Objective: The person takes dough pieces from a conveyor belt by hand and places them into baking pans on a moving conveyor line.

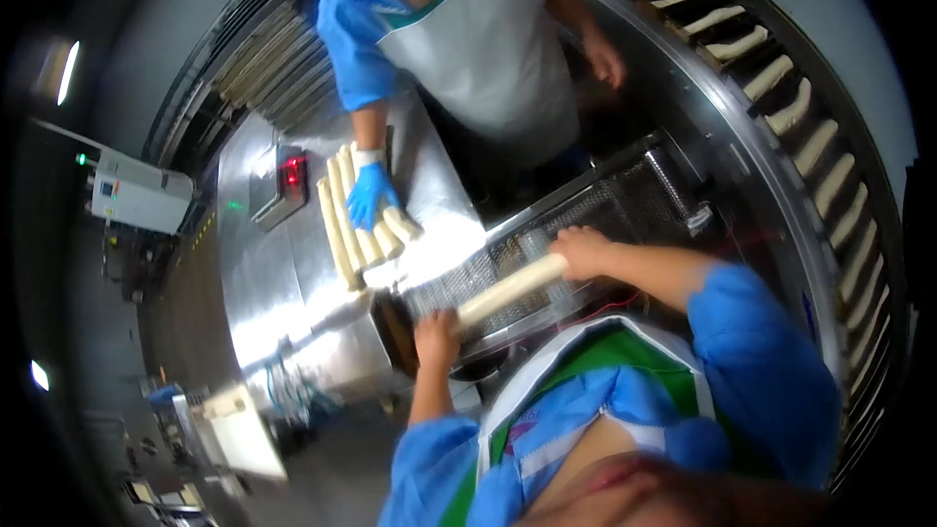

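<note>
A long pale dough roll [512,293] is held at a slant above a metal mesh conveyor [625,195]. My left hand [436,337] is closed around its lower left end. At the upper right end, my right hand [583,252] has its fingers wrapped over the dough. Several similar dough rolls [337,224] lie side by side on the steel table [264,293] beyond my left hand. A co-worker's blue-gloved hand [369,195] rests on them.
The co-worker [478,49] in a pale apron stands across the conveyor. A scale [280,190] with a red display sits on the table. Along the right curves a line of trays [820,107] with dough strips. Stacked racks [273,68] stand behind, and a white control cabinet [142,193] is at far left.
</note>
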A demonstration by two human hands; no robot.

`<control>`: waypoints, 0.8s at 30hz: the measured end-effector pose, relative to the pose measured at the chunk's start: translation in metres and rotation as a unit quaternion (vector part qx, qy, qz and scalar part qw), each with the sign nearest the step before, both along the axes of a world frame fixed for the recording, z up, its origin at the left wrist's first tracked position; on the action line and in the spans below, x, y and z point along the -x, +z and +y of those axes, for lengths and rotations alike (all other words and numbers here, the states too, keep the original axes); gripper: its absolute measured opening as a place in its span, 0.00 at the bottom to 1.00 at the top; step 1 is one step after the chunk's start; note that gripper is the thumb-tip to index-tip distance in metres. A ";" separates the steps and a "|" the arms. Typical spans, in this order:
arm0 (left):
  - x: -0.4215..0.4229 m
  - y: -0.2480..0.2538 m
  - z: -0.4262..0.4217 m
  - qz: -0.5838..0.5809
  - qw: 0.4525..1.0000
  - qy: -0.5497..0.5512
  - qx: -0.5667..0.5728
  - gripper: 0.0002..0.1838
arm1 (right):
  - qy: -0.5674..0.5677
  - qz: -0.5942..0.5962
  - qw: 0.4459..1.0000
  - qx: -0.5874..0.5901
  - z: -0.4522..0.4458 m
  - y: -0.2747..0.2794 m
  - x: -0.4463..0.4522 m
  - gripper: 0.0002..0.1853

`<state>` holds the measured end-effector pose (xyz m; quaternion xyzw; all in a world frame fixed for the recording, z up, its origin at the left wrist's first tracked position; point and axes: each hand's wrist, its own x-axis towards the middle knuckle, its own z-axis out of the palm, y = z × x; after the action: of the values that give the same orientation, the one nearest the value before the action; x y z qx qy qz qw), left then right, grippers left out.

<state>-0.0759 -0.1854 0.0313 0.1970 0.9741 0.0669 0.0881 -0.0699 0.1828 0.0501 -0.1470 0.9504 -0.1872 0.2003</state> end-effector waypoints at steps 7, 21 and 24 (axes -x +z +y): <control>-0.024 -0.004 -0.001 0.005 0.998 0.050 0.026 0.14 | -0.047 0.080 0.993 -0.073 0.027 0.012 -0.045 0.16; -0.022 0.006 0.133 -0.021 0.997 -0.067 -0.039 0.23 | -0.152 0.071 0.976 -0.136 0.111 -0.004 -0.066 0.21; -0.025 0.023 0.145 -0.038 0.997 -0.069 -0.027 0.22 | -0.147 0.089 0.979 -0.107 0.130 0.016 -0.069 0.16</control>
<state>-0.0511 -0.0403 0.0541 0.2630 0.9522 0.0941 0.1240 -0.0007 0.3124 0.0665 0.0008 0.9902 -0.0976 0.1000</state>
